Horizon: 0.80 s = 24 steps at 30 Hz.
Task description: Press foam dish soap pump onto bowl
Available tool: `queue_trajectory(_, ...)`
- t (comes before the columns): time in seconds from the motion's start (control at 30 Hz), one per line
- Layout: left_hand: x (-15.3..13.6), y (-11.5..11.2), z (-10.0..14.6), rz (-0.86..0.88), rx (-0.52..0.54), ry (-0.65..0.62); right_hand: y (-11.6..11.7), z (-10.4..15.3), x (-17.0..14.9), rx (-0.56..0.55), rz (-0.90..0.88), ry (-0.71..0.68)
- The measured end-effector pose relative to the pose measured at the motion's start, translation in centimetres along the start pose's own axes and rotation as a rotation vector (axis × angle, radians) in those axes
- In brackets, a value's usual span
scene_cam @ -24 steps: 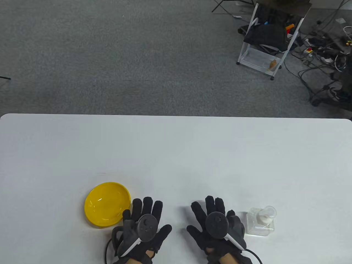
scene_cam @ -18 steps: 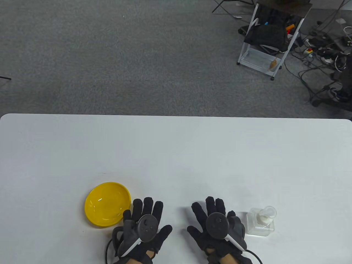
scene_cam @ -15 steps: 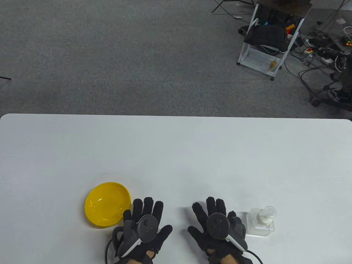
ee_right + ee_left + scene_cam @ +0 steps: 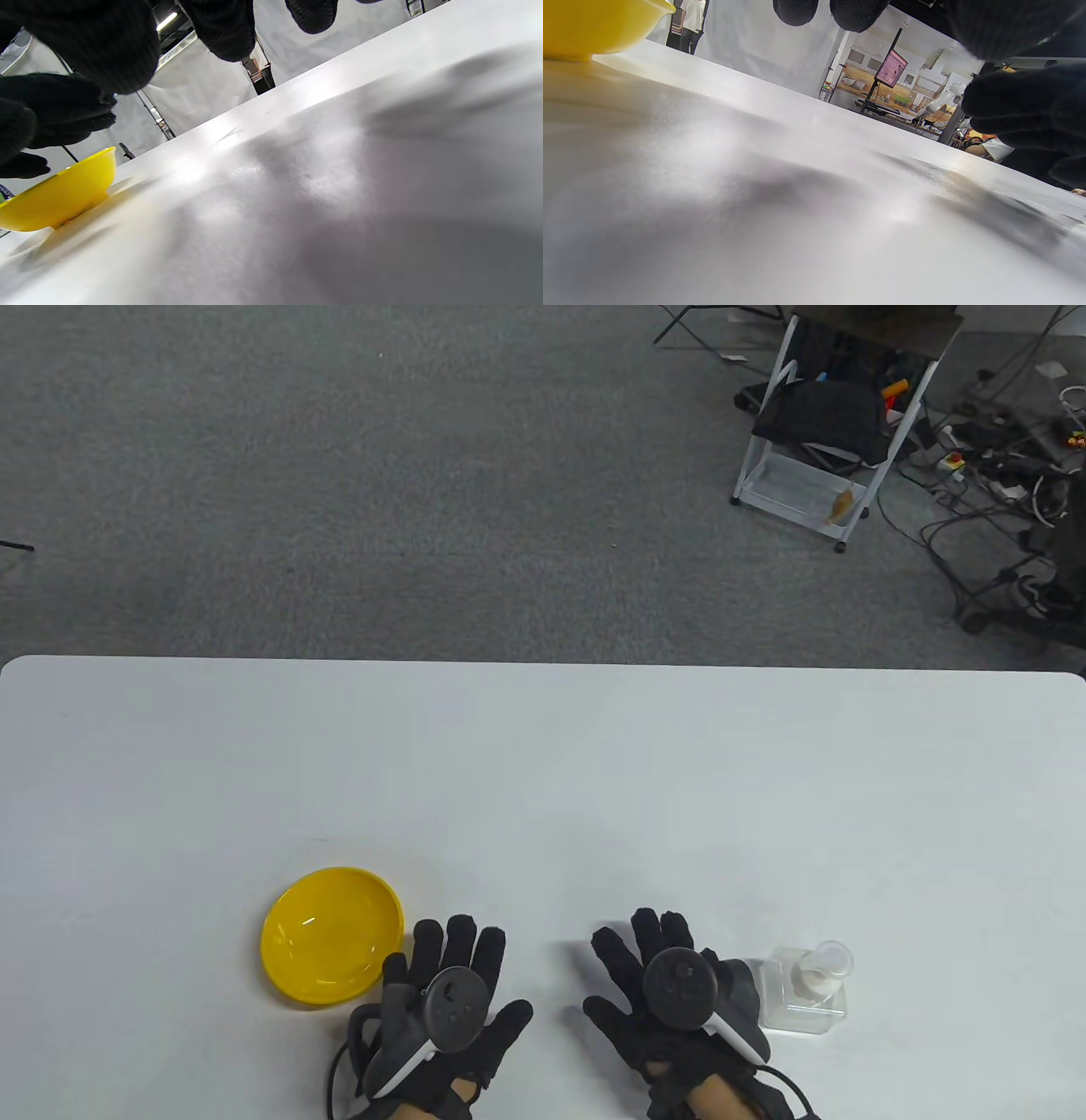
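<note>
Soap bottle (image 4: 803,993), clear, squarish plastic with a white pump, stands upright near the table's (image 4: 543,763) front edge, just beside my right hand (image 4: 674,1010). Yellow glossy bowl (image 4: 332,935) sits by my left hand (image 4: 445,1014). Both hands are spread flat, holding nothing. Broad white tabletop lies beyond.

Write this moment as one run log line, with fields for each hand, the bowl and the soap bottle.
left hand: open, beside yellow bowl | right hand: open, beside foam soap bottle | bottle: upright, unpressed | bowl: on table, no foam seen

Bowl (image 4: 332,934) left, hands (image 4: 450,1001) mid, dispenser (image 4: 804,991) right
</note>
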<state>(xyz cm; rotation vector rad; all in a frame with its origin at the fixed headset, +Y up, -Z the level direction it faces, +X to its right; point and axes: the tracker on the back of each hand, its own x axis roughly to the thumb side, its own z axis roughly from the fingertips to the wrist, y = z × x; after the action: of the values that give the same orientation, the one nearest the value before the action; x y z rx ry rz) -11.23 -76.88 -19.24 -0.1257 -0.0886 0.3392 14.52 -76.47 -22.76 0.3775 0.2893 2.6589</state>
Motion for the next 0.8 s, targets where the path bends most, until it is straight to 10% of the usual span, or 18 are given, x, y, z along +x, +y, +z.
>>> queue_trajectory(0.33, 0.1, 0.0, 0.2, 0.000, -0.009, -0.016, -8.8, 1.2, 1.6, -0.070, -0.070, -0.067)
queue_trajectory(0.6, 0.3, -0.1, 0.3, -0.005, -0.010, -0.028, -15.9, 3.9, -3.5, -0.101, -0.020, 0.060)
queue_trajectory(0.8, 0.6, -0.2, 0.3, -0.015, -0.015, -0.036, -17.2, 5.7, -7.8, 0.020, 0.063, 0.124)
